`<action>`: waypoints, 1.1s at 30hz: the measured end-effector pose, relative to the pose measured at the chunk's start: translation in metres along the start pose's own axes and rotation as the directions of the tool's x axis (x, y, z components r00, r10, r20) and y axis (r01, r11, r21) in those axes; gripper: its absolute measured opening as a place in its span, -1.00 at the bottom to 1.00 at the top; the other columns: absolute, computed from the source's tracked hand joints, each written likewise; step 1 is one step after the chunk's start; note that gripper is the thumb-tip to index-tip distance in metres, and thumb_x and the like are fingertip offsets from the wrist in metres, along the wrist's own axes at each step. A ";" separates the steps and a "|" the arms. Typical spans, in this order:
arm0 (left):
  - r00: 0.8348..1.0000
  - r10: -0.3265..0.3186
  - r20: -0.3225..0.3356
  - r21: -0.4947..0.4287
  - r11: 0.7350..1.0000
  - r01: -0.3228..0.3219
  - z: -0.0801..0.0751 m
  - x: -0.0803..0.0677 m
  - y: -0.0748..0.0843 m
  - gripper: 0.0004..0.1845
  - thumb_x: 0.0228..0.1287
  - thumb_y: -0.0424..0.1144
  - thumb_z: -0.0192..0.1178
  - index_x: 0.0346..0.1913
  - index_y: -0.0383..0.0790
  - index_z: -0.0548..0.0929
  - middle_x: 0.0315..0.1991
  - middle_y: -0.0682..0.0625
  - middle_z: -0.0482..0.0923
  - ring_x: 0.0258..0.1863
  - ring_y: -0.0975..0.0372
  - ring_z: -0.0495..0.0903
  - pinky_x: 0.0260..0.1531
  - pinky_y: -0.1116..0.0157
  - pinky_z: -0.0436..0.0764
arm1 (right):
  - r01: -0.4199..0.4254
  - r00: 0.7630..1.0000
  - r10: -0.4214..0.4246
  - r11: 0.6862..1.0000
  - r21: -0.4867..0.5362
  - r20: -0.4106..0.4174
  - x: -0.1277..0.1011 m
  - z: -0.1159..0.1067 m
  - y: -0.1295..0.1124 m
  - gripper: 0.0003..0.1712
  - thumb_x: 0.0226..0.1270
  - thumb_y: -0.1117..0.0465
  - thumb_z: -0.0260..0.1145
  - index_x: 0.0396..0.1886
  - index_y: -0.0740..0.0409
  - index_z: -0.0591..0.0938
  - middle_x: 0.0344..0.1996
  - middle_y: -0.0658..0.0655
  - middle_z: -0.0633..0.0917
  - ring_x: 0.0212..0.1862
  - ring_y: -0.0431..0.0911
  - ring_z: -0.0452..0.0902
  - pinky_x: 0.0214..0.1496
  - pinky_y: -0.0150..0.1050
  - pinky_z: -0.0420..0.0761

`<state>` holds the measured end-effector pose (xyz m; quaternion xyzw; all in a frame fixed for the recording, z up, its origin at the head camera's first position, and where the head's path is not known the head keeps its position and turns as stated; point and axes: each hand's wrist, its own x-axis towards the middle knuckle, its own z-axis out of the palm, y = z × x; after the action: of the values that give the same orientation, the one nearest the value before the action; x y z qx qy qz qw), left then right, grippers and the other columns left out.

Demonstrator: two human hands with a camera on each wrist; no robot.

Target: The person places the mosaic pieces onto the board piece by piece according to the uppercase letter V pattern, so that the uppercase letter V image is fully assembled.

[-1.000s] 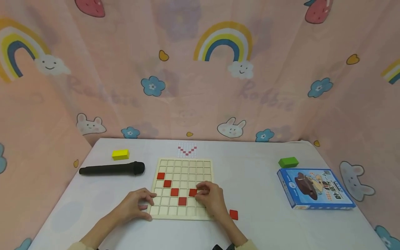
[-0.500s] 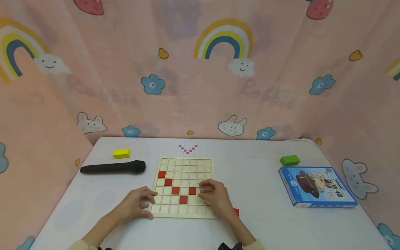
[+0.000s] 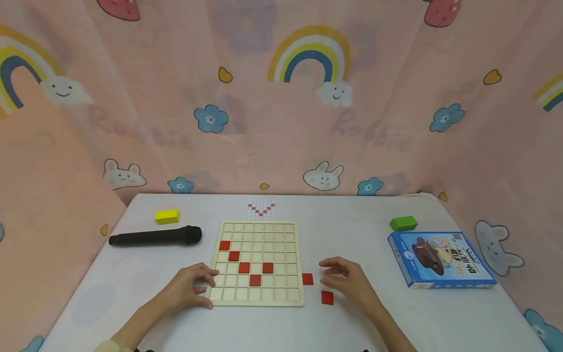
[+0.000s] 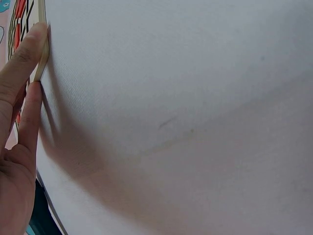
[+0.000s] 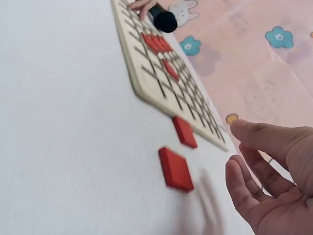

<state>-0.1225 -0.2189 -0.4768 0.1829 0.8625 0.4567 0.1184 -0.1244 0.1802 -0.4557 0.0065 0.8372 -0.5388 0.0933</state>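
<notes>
Covering table point(image 3: 378, 313), white cloth; pink cartoon curtains point(image 3: 264, 122) behind

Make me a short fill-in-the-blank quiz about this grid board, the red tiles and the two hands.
1. The number of red tiles lying in the wooden grid board is ____.
2. Two loose red tiles lie on the table to the board's ____ side.
3. The left hand touches the board at its near-____ corner.
4. The right hand holds ____.

Missing words: five; right; left; nothing
</notes>
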 end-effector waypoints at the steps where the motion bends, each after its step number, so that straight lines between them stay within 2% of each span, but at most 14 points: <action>1: 1.000 -0.001 0.001 -0.002 1.000 0.001 0.000 0.000 0.000 -0.59 -0.36 -0.32 0.60 -0.36 -0.21 0.62 0.04 -0.19 0.56 0.07 -0.13 0.50 -0.17 0.44 0.66 | -0.011 1.000 0.011 1.000 -0.023 0.009 -0.001 -0.003 0.004 -0.60 0.09 0.36 0.45 -0.02 0.20 0.63 -0.10 0.09 0.67 -0.12 -0.07 0.59 -0.04 -0.22 0.68; 9: 0.999 -0.034 -0.005 0.004 0.999 0.034 -0.002 0.000 0.002 -0.59 -0.37 -0.31 0.61 -0.36 -0.21 0.62 0.03 -0.18 0.56 0.07 -0.12 0.50 -0.17 0.43 0.66 | -0.028 0.998 0.035 0.995 -0.098 0.061 -0.012 -0.009 0.032 -0.55 -0.04 0.29 0.55 -0.08 0.20 0.64 -0.23 0.05 0.67 -0.22 -0.10 0.56 -0.14 -0.35 0.68; 13: 0.999 -0.034 -0.005 0.003 0.999 0.034 -0.003 0.000 0.004 -0.58 -0.37 -0.32 0.60 -0.36 -0.22 0.63 0.03 -0.19 0.56 0.08 -0.13 0.49 -0.17 0.43 0.66 | 0.028 0.996 -0.018 0.992 -0.123 0.087 -0.016 -0.007 0.036 -0.53 -0.08 0.27 0.57 -0.10 0.21 0.64 -0.27 0.04 0.65 -0.26 -0.10 0.54 -0.15 -0.39 0.66; 17: 1.000 -0.028 0.001 0.001 1.000 0.028 -0.003 0.000 0.004 -0.58 -0.37 -0.33 0.60 -0.36 -0.22 0.62 0.03 -0.20 0.56 0.07 -0.14 0.49 -0.17 0.44 0.66 | 0.095 0.990 -0.077 0.983 -0.158 0.116 -0.017 -0.006 0.037 -0.58 -0.06 0.31 0.55 -0.15 0.19 0.64 -0.31 0.03 0.63 -0.30 -0.11 0.52 -0.19 -0.42 0.66; 21: 1.000 -0.022 0.006 -0.004 1.000 0.022 -0.003 0.000 0.003 -0.59 -0.36 -0.32 0.60 -0.35 -0.22 0.62 0.03 -0.20 0.56 0.08 -0.14 0.49 -0.17 0.44 0.66 | 0.125 0.987 -0.105 0.976 -0.178 0.120 -0.017 -0.007 0.038 -0.64 -0.02 0.34 0.52 -0.17 0.18 0.66 -0.31 0.02 0.64 -0.33 -0.14 0.54 -0.22 -0.43 0.66; 30: 1.000 -0.021 0.007 -0.017 1.000 0.021 -0.001 0.000 0.003 -0.58 -0.37 -0.32 0.60 -0.35 -0.23 0.62 0.03 -0.20 0.56 0.07 -0.14 0.49 -0.17 0.45 0.65 | 0.057 0.997 -0.048 0.986 -0.155 0.061 -0.016 -0.012 0.026 -0.65 -0.01 0.32 0.52 -0.16 0.15 0.67 -0.21 0.05 0.68 -0.20 -0.09 0.61 -0.12 -0.30 0.69; 33: 1.000 -0.021 0.006 -0.010 1.000 0.021 -0.001 0.000 0.003 -0.58 -0.36 -0.31 0.60 -0.35 -0.22 0.62 0.03 -0.19 0.56 0.07 -0.13 0.50 -0.17 0.46 0.65 | 0.053 0.998 -0.047 0.992 -0.114 0.050 -0.012 -0.015 0.022 -0.62 0.02 0.34 0.50 -0.11 0.19 0.66 -0.15 0.10 0.68 -0.17 -0.06 0.63 -0.06 -0.27 0.68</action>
<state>-0.1224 -0.2185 -0.4740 0.1744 0.8617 0.4593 0.1268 -0.1121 0.2037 -0.4677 -0.0328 0.8643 -0.4919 0.0998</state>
